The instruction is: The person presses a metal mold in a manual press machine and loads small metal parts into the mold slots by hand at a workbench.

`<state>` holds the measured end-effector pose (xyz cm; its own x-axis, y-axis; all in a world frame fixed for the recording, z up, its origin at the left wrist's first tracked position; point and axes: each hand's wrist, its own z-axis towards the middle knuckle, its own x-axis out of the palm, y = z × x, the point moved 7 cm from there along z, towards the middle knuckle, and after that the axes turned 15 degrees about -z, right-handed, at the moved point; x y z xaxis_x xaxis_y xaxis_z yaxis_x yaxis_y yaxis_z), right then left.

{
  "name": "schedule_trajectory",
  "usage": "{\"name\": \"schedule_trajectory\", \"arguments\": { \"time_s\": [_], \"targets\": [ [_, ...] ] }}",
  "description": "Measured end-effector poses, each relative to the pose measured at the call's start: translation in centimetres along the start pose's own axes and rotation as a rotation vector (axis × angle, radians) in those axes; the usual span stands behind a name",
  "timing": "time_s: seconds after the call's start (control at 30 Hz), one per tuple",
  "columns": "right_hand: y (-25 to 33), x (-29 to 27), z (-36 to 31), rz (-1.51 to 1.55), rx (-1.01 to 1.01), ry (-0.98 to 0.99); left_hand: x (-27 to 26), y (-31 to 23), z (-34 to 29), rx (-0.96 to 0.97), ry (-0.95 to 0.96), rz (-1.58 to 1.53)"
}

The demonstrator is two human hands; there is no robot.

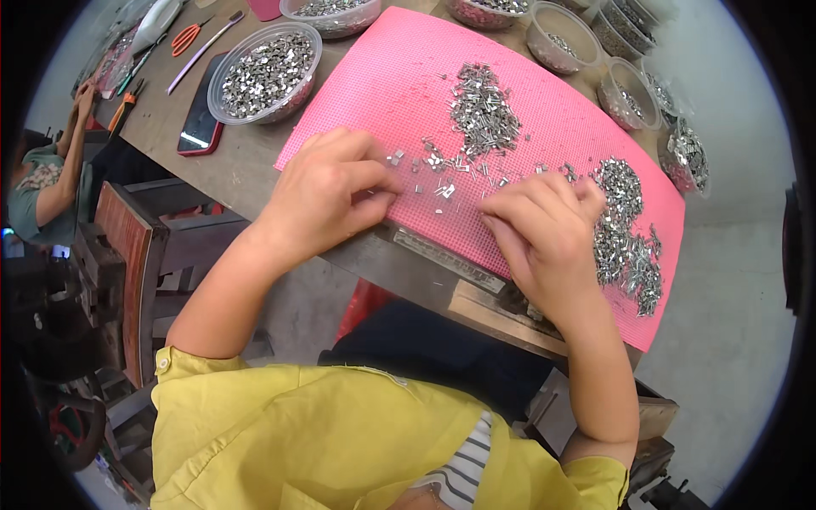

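Note:
Both my hands are over the near edge of a pink textured mat (374, 93). My left hand (336, 183) has its fingers curled and thumb drawn in; whatever they hold, if anything, is hidden. My right hand (544, 225) pinches at the mat, and what lies between its fingertips is too small to make out. A few loose small metal pieces (444, 191) are scattered between the hands. Beyond them is a pile of thin silvery metal pieces (484, 110). To the right of my right hand spreads a bigger pile of shiny metal pieces (619, 212).
A clear tub of metal bits (265, 72) stands left of the mat, beside a phone (201, 127). Orange-handled scissors (187, 38) lie farther left. Several round tubs (565, 42) line the mat's far right side. Another person (51, 191) sits at far left.

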<state>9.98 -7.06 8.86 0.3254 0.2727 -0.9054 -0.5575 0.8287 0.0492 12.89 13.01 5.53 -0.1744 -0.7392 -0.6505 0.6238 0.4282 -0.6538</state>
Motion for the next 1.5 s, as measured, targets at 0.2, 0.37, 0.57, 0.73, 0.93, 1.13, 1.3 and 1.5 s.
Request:
{"name": "schedule_trajectory", "arguments": {
  "time_s": [0.2, 0.37, 0.57, 0.73, 0.93, 1.13, 1.3, 1.5],
  "targets": [
    [-0.5, 3.5, 3.0, -0.041, -0.095, 0.005, -0.3, 1.0, -0.9, -0.031, -0.067, -0.085],
    [0.0, 4.3, 3.9, -0.037, -0.165, 0.059, -0.9, 1.3, -1.1, -0.06, -0.118, -0.17],
    [0.0, 4.7, 3.4, -0.014, -0.125, 0.126, -0.1, 0.1, 0.2, 0.041, -0.008, -0.023],
    [-0.6, -0.3, 0.9, -0.06, 0.043, 0.026, -0.3, -1.1, 0.3, 0.038, 0.021, 0.145],
    [-3.0, -4.8, -8.0, -0.085, 0.31, -0.041, 0.6, -1.8, 0.7, 0.017, -0.058, 0.101],
    [-3.0, -5.0, -15.1, -0.057, 0.524, -0.142, 4.5, -6.1, 1.4, 0.067, -0.003, -0.125],
    [-2.3, -4.5, -16.1, -0.11, 0.511, -0.158, 9.0, -9.9, 2.8, 0.182, 0.03, -0.188],
    [-1.9, -3.8, -16.1, -0.125, 0.464, -0.157, 13.3, -12.3, 3.0, 0.227, 0.09, -0.209]
  ]
}}
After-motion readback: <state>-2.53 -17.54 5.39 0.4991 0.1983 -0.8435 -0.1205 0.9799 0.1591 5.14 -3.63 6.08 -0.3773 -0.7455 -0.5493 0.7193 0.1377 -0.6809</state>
